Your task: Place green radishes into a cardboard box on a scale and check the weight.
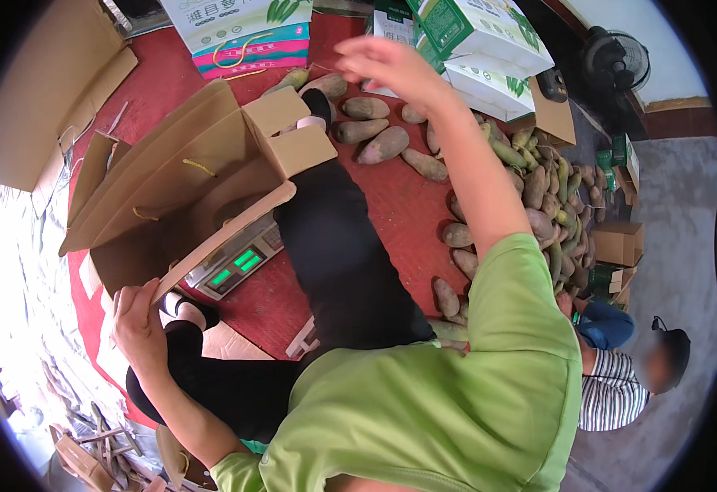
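Observation:
My left hand (pixel 134 324) grips the near left corner of an open cardboard box (pixel 264 215), its fingers bent over the edge. The box stands tilted, flaps up, with yellow cord handles (pixel 200 166) through its wall. Under its near side a digital scale (pixel 239 261) shows a lit green display. My right hand (pixel 387 66) is raised ahead, fingers loosely stretched, holding nothing. It appears over the gap between printed cartons, nearest some long purple-green radishes (pixel 366 107). What lies deep inside the box is shadowed.
More radishes (pixel 539 184) lie heaped at right on the red floor covering (pixel 391 201). White-green cartons (pixel 490 37) and a printed gift box (pixel 248 49) stand ahead. A black fan (pixel 617 61) is far right. Another person (pixel 617 394) in stripes sits at right.

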Tool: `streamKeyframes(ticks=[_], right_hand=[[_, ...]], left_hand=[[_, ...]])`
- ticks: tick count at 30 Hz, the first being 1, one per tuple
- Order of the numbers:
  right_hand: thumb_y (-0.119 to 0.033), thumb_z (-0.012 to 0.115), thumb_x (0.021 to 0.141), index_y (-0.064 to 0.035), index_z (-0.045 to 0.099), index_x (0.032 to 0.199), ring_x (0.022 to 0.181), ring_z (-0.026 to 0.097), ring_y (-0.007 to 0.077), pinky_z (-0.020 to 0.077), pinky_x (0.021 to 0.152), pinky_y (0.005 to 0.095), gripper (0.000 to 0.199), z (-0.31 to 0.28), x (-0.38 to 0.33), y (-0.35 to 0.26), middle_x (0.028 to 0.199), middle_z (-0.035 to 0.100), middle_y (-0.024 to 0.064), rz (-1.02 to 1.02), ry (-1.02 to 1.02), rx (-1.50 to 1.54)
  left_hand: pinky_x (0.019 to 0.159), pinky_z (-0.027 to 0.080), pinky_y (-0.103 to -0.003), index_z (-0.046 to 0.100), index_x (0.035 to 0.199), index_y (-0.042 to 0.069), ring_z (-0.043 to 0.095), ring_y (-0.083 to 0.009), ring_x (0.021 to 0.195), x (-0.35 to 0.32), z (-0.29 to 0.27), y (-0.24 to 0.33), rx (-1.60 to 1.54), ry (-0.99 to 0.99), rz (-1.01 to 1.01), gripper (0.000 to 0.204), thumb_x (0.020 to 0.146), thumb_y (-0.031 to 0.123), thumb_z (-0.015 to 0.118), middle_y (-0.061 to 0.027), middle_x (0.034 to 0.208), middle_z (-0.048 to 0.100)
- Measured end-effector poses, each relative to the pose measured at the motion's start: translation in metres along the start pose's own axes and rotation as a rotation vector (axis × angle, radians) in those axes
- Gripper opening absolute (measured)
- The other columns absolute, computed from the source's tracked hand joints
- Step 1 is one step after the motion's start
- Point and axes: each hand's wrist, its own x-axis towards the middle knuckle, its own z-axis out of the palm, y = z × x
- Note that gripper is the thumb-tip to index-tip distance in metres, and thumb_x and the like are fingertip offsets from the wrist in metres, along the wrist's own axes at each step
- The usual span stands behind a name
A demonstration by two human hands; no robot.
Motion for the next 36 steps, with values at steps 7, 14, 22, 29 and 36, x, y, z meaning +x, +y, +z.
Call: streamKeyframes(ticks=[7, 14, 22, 29, 36], right_hand=[[-0.02, 0.068, 0.081, -0.0052, 0.062, 0.097, 0.061, 0.054, 0.0111, 0.0445, 0.054, 0.0252, 0.022, -0.041, -0.078, 0.255, 0.075, 0.059, 0.0022, 0.624, 0.313, 0.098], [-0.024, 0.069, 0.075, -0.0126, 0.06, 0.113, 0.101, 0.059, 0.0286, 0.0482, 0.085, 0.0409, 0.041, -0.021, -0.126, 0.352, 0.109, 0.062, 0.0109, 0.654, 0.238, -0.782], [-0.018, 0.056, 0.085, -0.019, 0.03, 0.141, 0.137, 0.028, 0.0257, 0.0406, 0.099, 0.0472, 0.061, -0.045, -0.112, 0.347, 0.149, 0.025, 0.0035, 0.942, 0.147, -1.124], [-0.017, 0.062, 0.08, -0.0185, 0.03, 0.142, 0.136, 0.028, 0.0264, 0.0369, 0.101, 0.05, 0.07, -0.005, -0.148, 0.365, 0.148, 0.028, 0.0062, 0.901, 0.157, -1.144], [-0.019, 0.068, 0.077, -0.0212, 0.032, 0.14, 0.132, 0.035, 0.0249, 0.038, 0.097, 0.0509, 0.073, 0.015, -0.167, 0.323, 0.144, 0.036, 0.006, 0.708, 0.229, -1.131]], left_hand=[[0.068, 0.048, -0.031, 0.068, 0.094, 0.003, 0.06, -0.0235, 0.078, 0.004, 0.005, 0.004, -0.049, -0.008, -0.01, 0.027, 0.073, -0.009, 0.058, -0.0091, 0.081, 0.059], [0.076, 0.046, -0.034, 0.066, 0.095, -0.001, 0.06, -0.026, 0.081, 0.005, 0.006, 0.002, -0.04, -0.063, -0.072, 0.021, 0.077, -0.004, 0.056, -0.0118, 0.085, 0.061], [0.075, 0.046, -0.032, 0.067, 0.094, -0.002, 0.058, -0.0255, 0.08, 0.0, 0.009, -0.003, -0.019, -0.033, -0.091, 0.027, 0.07, -0.007, 0.056, -0.0119, 0.083, 0.057], [0.076, 0.046, -0.032, 0.067, 0.094, -0.003, 0.058, -0.0245, 0.081, 0.001, 0.011, -0.008, -0.02, -0.049, -0.124, 0.028, 0.068, -0.009, 0.056, -0.0113, 0.083, 0.057], [0.077, 0.046, -0.033, 0.067, 0.093, -0.004, 0.057, -0.0251, 0.082, -0.002, 0.011, -0.009, -0.025, -0.049, -0.12, 0.032, 0.065, -0.01, 0.052, -0.0117, 0.082, 0.057]])
